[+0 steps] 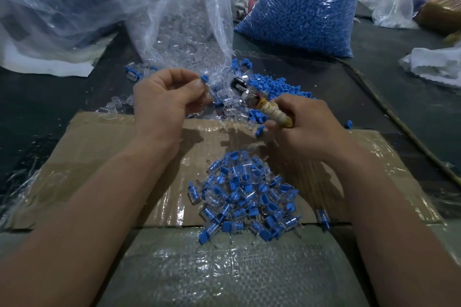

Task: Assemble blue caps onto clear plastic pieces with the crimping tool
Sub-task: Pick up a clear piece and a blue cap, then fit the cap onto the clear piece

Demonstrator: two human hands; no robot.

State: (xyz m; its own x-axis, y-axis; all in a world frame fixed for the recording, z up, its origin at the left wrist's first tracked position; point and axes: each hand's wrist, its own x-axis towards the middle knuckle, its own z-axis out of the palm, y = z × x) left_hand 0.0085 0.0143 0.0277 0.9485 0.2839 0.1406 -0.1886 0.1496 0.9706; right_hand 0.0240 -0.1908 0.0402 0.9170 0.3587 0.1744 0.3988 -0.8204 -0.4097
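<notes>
Blue cap [204,79] on top, clear plastic piece [211,91] below: our left hand [162,99] pinches this pair between thumb and curled fingertips. Its long axis is near upright, with the cap end leaning away from us. Just to its right, not touching, sits the dark metal head of the crimping tool [252,97], whose long axis slants from lower right up toward the piece. Our right hand [306,127] grips the tool's handles, wrapped in pale bands, with its fingers curled round them. We cannot tell whether the tool's mouth is parted. We judge that the next move turns on that short gap: the piece lies left of the tool's head, and either hand could close it. Beyond the hands lie loose caps [274,85], then a bag of clear pieces [184,32] and a bag of blue caps [304,7]. Nearer us, on taped cardboard [99,152], is a heap of finished pieces [245,197].
</notes>
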